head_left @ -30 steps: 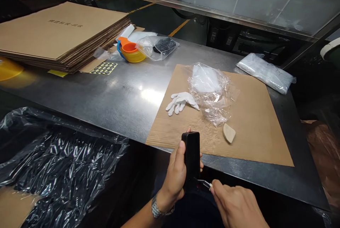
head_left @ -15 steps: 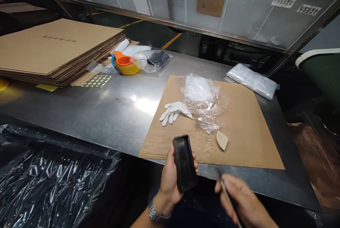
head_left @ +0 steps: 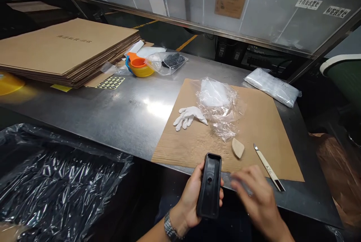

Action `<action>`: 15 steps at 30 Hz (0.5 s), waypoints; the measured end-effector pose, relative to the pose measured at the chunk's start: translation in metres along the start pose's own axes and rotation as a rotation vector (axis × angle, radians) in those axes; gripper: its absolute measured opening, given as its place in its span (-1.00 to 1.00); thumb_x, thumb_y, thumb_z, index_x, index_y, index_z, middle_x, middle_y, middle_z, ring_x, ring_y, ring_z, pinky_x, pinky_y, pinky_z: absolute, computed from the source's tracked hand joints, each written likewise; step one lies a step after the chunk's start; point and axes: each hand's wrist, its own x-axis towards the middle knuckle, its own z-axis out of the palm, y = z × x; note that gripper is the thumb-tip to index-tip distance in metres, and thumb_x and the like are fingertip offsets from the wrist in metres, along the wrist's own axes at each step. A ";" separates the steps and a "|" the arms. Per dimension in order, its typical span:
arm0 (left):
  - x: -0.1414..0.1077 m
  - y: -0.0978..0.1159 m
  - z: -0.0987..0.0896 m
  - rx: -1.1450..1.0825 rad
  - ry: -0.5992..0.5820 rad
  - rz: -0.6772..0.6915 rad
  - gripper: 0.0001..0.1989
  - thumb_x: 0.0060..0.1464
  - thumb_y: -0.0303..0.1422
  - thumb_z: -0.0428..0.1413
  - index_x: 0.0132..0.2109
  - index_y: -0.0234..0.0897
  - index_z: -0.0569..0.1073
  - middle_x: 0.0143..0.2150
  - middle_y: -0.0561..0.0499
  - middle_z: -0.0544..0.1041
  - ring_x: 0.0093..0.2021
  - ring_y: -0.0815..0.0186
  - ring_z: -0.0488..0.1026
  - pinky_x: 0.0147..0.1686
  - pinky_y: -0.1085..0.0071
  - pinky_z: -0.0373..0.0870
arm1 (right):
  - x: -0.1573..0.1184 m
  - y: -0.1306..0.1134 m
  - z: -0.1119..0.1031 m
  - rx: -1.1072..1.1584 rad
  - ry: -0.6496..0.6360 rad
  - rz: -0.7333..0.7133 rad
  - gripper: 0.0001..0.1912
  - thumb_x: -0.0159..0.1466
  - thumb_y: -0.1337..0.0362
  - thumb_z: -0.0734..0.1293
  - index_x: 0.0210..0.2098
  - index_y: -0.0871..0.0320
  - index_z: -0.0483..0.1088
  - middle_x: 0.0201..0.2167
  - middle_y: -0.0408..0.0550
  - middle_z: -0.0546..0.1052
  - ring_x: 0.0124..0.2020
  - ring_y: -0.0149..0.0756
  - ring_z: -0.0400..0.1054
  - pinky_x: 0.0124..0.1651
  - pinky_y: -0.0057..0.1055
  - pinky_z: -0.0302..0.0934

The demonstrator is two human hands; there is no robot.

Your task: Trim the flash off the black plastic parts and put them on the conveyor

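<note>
My left hand is wrapped round a long black plastic case, its hollow side turned up and a small round hole inside. To its right, my right hand is blurred by motion, its fingers apart and nothing visible in them. Beyond that hand a knife with a short blade and a pale handle marked A26 lies across the edge of the cardboard sheet. A beige wedge-shaped block rests on the cardboard, near a white glove and a crumpled clear plastic bag with white material inside.
A stack of flat cardboard stands at the left of the metal table. Near it are orange and yellow cups, a bagged black item and a label sheet. A clear-wrapped packet lies at the right back.
The knife has left my right hand and now lies on the cardboard. My left hand has shifted right in view with the black case. A yellow object shows more at the left edge.
</note>
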 end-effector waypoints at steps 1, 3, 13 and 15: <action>-0.001 -0.002 0.002 -0.022 -0.002 -0.005 -0.40 0.17 -0.04 -0.17 -0.46 -0.49 0.48 -0.57 -0.07 0.47 -0.63 0.35 0.42 -0.62 0.47 0.37 | 0.001 -0.017 0.002 0.071 -0.066 -0.110 -0.86 0.29 0.31 0.21 -0.18 0.11 0.37 -0.35 -0.04 0.38 -0.29 -0.25 0.22 -0.25 -0.32 0.09; -0.003 -0.004 0.007 -0.074 0.001 0.007 -0.48 0.19 -0.11 -0.13 -0.49 -0.44 0.46 -0.55 -0.06 0.49 -0.57 0.36 0.45 -0.51 0.49 0.40 | 0.004 -0.042 0.008 0.115 -0.128 -0.225 -0.83 0.32 0.22 0.19 -0.29 0.13 0.37 -0.45 -0.09 0.38 -0.35 -0.28 0.18 -0.30 -0.32 0.02; -0.015 -0.018 0.009 0.139 0.126 0.042 -0.50 0.17 -0.07 -0.13 -0.45 -0.38 0.46 -0.66 -0.02 0.45 -0.69 0.38 0.37 -0.63 0.52 0.31 | 0.015 -0.039 0.014 0.126 -0.151 -0.049 -0.76 0.21 0.10 0.32 -0.34 0.14 0.29 -0.42 -0.13 0.37 -0.32 -0.28 0.19 -0.28 -0.35 0.04; -0.017 -0.021 0.007 0.283 0.165 -0.052 -0.33 0.14 0.05 -0.22 -0.50 -0.43 0.47 -0.71 -0.08 0.41 -0.75 0.38 0.33 -0.71 0.52 0.26 | 0.022 -0.031 0.008 0.117 -0.124 0.012 -0.68 0.17 0.13 0.37 -0.17 0.16 0.30 -0.30 -0.06 0.38 -0.23 -0.23 0.21 -0.22 -0.33 0.11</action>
